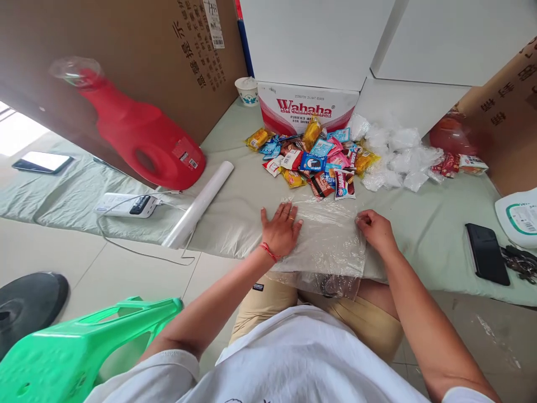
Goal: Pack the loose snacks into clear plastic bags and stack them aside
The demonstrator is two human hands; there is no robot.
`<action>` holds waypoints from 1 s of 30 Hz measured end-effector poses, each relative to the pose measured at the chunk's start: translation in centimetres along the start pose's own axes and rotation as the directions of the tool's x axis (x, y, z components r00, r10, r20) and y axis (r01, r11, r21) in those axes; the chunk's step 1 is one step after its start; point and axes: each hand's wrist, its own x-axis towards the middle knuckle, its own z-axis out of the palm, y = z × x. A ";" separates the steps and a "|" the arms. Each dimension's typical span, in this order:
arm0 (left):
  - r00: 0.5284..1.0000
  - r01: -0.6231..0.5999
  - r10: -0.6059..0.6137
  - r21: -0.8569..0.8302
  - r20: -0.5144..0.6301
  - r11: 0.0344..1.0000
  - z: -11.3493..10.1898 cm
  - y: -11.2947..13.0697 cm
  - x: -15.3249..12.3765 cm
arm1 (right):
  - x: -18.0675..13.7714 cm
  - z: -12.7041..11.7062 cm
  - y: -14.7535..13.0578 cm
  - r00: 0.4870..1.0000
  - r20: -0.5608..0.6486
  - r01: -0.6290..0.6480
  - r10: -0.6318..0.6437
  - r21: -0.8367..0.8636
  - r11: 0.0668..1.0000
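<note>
A sheet of clear plastic film point(327, 240) lies spread on the pale green cloth point(428, 224) in front of me, its near edge hanging over my knees. My left hand point(280, 228) rests flat on the film's left part, fingers stretched out. My right hand point(375, 228) has its fingers curled, pinching the film's right edge. Just beyond the film lies a pile of wrapped snacks point(312, 159). A roll of clear film point(200, 202) lies to the left.
A Wahaha box point(308, 109) and a paper cup point(247, 90) stand behind the snacks, crumpled clear plastic point(396, 157) to their right. A red jug point(138, 134), a power strip point(126, 205), two phones point(486, 253) point(42, 162), keys point(520, 263), and a green stool point(88, 347) are around.
</note>
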 end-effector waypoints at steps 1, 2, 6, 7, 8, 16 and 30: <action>1.000 0.004 -0.004 0.006 0.013 1.000 -0.2 -0.8 0.3 | 0.5 -0.1 0.0 1.000 -0.010 0.012 -0.013 -0.077 0.997; 1.000 -0.006 0.005 0.012 0.030 1.000 -0.4 -1.7 0.5 | 1.0 -0.3 -0.1 0.999 -0.039 0.018 -0.024 -0.153 0.988; 0.993 -0.098 0.096 0.020 0.072 0.995 -0.7 -4.1 0.4 | 3.9 -1.9 -3.0 0.962 -0.194 0.111 -0.192 -0.366 0.924; 0.992 -0.110 0.108 0.020 0.067 0.994 -0.7 -4.3 0.3 | 4.9 -1.9 -4.4 0.942 -0.196 0.180 -0.272 -0.388 0.904; 0.992 -0.114 0.113 0.019 0.058 0.993 -0.6 -4.4 0.2 | 6.1 -1.8 -6.2 0.916 -0.179 0.263 -0.358 -0.403 0.877; 0.991 -0.111 0.106 0.057 0.080 0.992 -0.8 -4.2 0.0 | 15.2 4.9 -17.6 0.857 0.172 0.483 -0.485 -0.593 0.644; 0.991 -0.133 0.133 0.021 0.013 0.991 -0.6 -4.5 -0.3 | -5.6 5.4 -10.1 0.640 0.361 0.766 -0.678 -0.367 0.528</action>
